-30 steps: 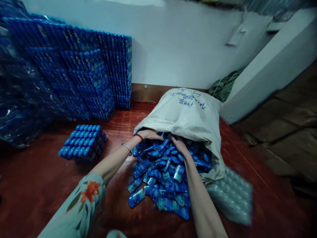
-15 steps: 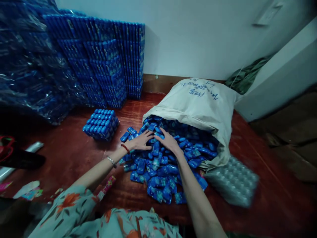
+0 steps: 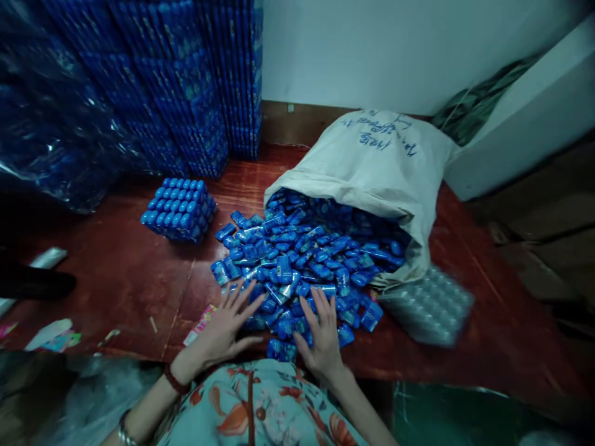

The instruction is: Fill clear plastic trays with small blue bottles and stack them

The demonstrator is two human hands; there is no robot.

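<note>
A heap of small blue shiny packs (image 3: 283, 272) spreads over the red-brown table from the mouth of a white cloth sack (image 3: 372, 161) with blue handwriting. My left hand (image 3: 223, 331) rests at the near left edge of the heap, fingers spread, holding nothing. At the near right edge, my right hand (image 3: 320, 337) lies over several packs with its fingers apart and grips none. A neat block of blue packs (image 3: 178, 210), stacked in rows, stands left of the heap. Many more packs show inside the sack's mouth.
Tall stacks of blue packs (image 3: 186, 87), partly under clear film, rise at the back left by the wall. A clear plastic tray (image 3: 432, 310) sits right of the heap. Scraps of coloured wrapper (image 3: 56, 337) lie at the front left table edge.
Both hands have drawn back from the sack's mouth towards my body, at the heap's near edge. Packs now lie where the hands were. The view has tilted down.
</note>
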